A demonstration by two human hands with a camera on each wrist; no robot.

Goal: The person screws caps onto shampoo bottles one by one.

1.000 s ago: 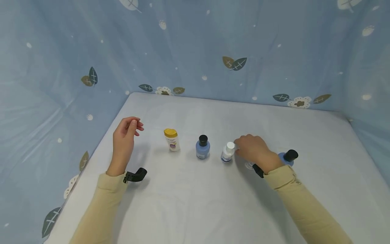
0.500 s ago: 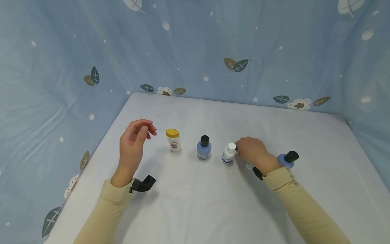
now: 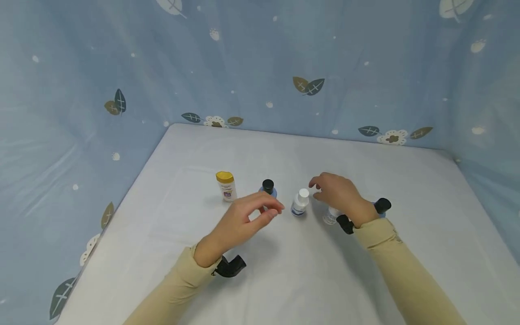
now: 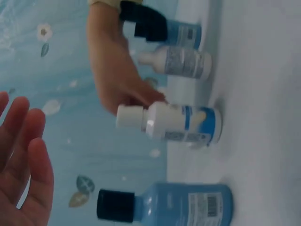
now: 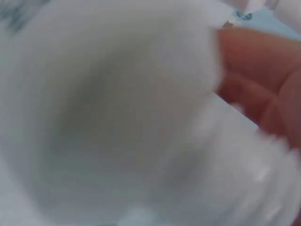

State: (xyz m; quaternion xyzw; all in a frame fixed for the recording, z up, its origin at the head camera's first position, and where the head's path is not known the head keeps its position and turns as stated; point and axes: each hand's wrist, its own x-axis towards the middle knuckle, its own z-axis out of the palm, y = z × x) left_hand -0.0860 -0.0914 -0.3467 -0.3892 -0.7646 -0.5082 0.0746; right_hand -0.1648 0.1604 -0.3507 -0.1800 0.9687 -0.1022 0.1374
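Observation:
My left hand (image 3: 243,219) hovers with relaxed fingers and thumb apart, partly covering a blue bottle with a black cap (image 3: 268,186). To its right stands a white bottle with a white screw cap (image 3: 299,204); its blue-and-white label (image 4: 197,123) shows in the left wrist view. Just beyond that bottle, my right hand (image 3: 338,193) has its thumb and fingers parted, holding nothing. Beneath the right wrist is another white-capped bottle (image 3: 331,215), mostly hidden; a blurred white bottle (image 5: 131,113) fills much of the right wrist view, with fingers (image 5: 258,56) behind it.
A white bottle with a yellow cap (image 3: 226,187) stands left of the blue one. Behind the right wrist, a second blue bottle (image 3: 382,206) is partly covered. The white table (image 3: 252,149) ends at a blue leaf-print curtain (image 3: 243,58).
My left hand has swung right, from left of the yellow-capped bottle to in front of the near blue bottle. The right hand's fingers have spread and risen slightly away from the white bottle.

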